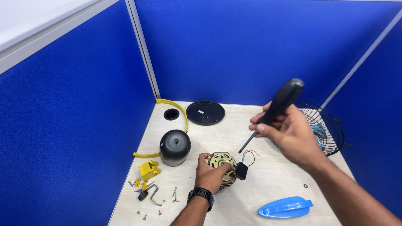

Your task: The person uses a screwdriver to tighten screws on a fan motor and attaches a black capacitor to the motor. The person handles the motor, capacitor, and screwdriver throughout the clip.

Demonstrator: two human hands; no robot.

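Left hand (pixel 210 172) closes over the fan motor (pixel 224 165), fingers wrapped across its top and side, pressing it down onto the worktop (pixel 272 180) so it cannot roll or turn. Right hand (pixel 289 134) is clasped around a screwdriver (pixel 274 109) with a black handle; the handle points up and away, while the thin shaft slants down toward the motor, its tip hanging just above and to the right of it, not touching.

That motor sits near the front middle of the worktop. Its casing is brass-coloured stamped metal with cut-out openings, round and squat. A small black block (pixel 241 170) hangs at its right side, and thin red, green and dark wires (pixel 250 155) loop out beside it.

To the left, a rounded black housing (pixel 175 146) stands close by, with a yellow strip (pixel 178 109) curving behind it. Yellow plastic pieces (pixel 148 170) and loose screws (pixel 174 193) lie scattered at the front left, kept within reach. A flat black disc (pixel 205 112) rests toward the back, a wire fan guard (pixel 324 125) at the right edge, and a blue blade (pixel 285 207) at the front right.
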